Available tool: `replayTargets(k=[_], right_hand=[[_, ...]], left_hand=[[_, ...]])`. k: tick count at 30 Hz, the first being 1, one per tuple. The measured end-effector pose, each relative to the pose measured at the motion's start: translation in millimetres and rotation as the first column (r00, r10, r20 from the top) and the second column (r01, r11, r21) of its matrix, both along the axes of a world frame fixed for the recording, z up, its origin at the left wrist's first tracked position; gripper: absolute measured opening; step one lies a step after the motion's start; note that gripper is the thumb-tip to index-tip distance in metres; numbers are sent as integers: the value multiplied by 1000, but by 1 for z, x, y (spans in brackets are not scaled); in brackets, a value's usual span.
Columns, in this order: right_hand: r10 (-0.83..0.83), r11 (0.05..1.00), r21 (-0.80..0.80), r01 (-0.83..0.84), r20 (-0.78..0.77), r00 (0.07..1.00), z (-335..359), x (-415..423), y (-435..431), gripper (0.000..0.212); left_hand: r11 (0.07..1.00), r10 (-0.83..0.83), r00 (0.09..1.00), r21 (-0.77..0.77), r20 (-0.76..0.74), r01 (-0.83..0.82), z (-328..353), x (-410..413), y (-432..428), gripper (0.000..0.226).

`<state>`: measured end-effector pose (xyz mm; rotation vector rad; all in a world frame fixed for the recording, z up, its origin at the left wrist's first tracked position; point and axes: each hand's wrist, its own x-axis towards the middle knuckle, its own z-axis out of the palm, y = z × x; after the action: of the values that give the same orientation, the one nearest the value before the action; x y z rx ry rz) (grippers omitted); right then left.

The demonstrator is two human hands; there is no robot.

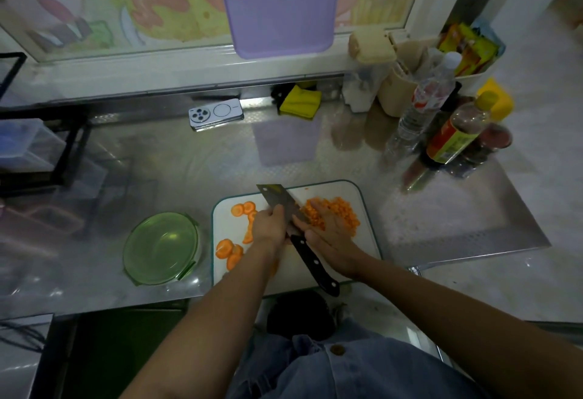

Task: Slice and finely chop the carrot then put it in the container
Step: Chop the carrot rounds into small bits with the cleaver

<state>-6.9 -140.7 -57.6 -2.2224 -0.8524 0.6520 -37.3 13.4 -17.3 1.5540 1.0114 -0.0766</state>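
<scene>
One green container (161,249), empty | chopped carrot (342,212) on board (353,193) | left hand (268,225) grips knife (277,198) | right hand (331,234) flat on carrot

Counter (189,162) lies open behind the board (359,193). Container (161,249) stands just left of it; bottles (441,124) crowd the right rear, a phone (216,114) the back. The knife (310,258) crosses the board.
</scene>
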Motion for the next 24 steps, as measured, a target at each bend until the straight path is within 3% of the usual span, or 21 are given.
replayTargets(k=[2, 5, 10, 15, 19, 24], right_hand=[[-55, 997, -45, 56, 25, 998, -4, 2, -3, 62], [-166, 982, -87, 165, -3, 986, -1, 4, -6, 52], [-10, 999, -42, 10, -5, 1000, 9, 0, 6, 54], [-205, 968, -153, 201, -10, 979, 5, 5, 7, 50], [-49, 996, -80, 51, 29, 998, 10, 2, 10, 56], [-238, 957, -168, 238, 22, 971, 6, 7, 9, 51]], left_hand=[[1000, 18, 1000, 14, -21, -18, -4, 1, 3, 38], [999, 42, 999, 26, -27, -42, -6, -1, 6, 39], [997, -1, 1000, 82, -25, 3, -5, -1, 4, 42], [995, -37, 999, 91, 0, 37, -4, -1, -1, 45], [992, -61, 998, 107, 10, 60, -4, -1, -3, 44], [984, -99, 995, 146, -3, 99, -3, -2, -4, 45]])
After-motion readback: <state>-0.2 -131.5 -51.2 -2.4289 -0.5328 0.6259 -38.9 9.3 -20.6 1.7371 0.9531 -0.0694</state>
